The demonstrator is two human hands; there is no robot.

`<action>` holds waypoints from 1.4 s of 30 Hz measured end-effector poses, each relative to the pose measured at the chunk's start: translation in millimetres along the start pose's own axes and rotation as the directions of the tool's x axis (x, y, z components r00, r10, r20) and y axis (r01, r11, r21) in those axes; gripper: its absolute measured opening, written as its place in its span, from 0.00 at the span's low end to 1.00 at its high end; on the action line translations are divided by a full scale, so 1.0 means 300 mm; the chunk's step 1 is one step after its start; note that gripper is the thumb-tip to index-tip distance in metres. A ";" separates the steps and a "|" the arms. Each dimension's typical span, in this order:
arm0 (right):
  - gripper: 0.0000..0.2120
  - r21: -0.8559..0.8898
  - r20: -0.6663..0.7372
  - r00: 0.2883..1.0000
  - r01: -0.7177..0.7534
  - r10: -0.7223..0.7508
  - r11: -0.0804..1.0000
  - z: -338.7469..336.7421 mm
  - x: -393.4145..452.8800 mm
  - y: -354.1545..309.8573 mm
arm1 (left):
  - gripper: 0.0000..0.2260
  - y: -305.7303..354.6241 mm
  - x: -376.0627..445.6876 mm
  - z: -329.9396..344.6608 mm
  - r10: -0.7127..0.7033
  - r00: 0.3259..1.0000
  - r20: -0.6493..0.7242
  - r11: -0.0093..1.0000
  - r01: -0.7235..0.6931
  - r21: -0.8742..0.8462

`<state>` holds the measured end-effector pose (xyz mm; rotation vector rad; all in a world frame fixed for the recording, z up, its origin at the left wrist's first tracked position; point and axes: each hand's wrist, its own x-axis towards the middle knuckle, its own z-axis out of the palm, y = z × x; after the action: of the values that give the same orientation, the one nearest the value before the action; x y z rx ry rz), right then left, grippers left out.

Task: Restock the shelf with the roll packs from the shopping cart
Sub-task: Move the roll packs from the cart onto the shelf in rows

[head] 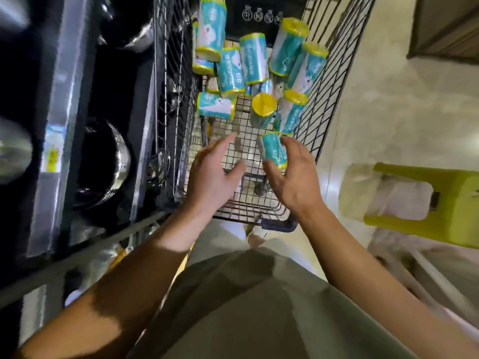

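Note:
A wire shopping cart (315, 117) stands in front of me, with several teal and white roll packs with yellow ends lying in its basket. The nearest roll pack (272, 149) lies near the cart's near end. My right hand (293, 174) reaches over the cart, its fingers and thumb spread around that pack; whether they grip it is unclear. To the left of it, my left hand (213, 174) hovers over the bare wire floor, fingers straight and holding nothing. Another roll pack (216, 106) lies flat at the left side of the basket.
A dark shelf unit (59, 141) with steel pots and a price strip runs along the left, close to the cart. A green plastic stool (425, 203) stands on the pale floor to the right. The cart's dark handle (278, 225) is near my body.

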<state>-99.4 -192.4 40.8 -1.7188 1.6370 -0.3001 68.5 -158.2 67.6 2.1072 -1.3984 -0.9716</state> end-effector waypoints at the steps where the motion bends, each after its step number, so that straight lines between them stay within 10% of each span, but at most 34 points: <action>1: 0.36 0.011 -0.008 0.999 -0.036 0.036 0.999 0.014 0.035 0.004 | 0.25 -0.006 0.059 0.005 0.013 0.999 0.035 1.000 -0.013 0.005; 12: 0.33 -0.067 0.126 0.905 -0.402 0.407 0.913 0.332 0.408 0.205 | 0.28 -0.205 0.636 0.250 0.010 0.956 0.294 0.996 -0.036 0.081; 22: 0.43 -0.141 0.145 0.793 -0.575 0.591 0.806 0.527 0.558 0.438 | 0.46 -0.348 0.914 0.556 0.076 0.934 0.350 0.993 -0.101 0.053; 30: 0.52 -0.206 0.156 0.692 -0.675 0.705 0.708 0.543 0.560 0.434 | 0.41 -0.336 0.928 0.570 -0.003 0.953 0.302 0.998 0.020 -0.053; 37: 0.34 0.320 0.023 0.781 -0.597 0.624 0.736 0.325 0.437 0.177 | 0.43 -0.302 0.767 0.271 -0.027 0.971 0.236 0.998 0.039 -0.048; 42: 0.33 0.662 0.237 0.786 -0.561 0.571 0.498 0.096 0.327 0.000 | 0.38 -0.160 0.593 0.020 -0.161 0.963 0.216 0.942 0.215 -0.257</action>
<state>-65.5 -274.5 -10.0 -0.5335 1.6846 -0.5270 137.3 -301.9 -25.3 2.0017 -1.0795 -1.3944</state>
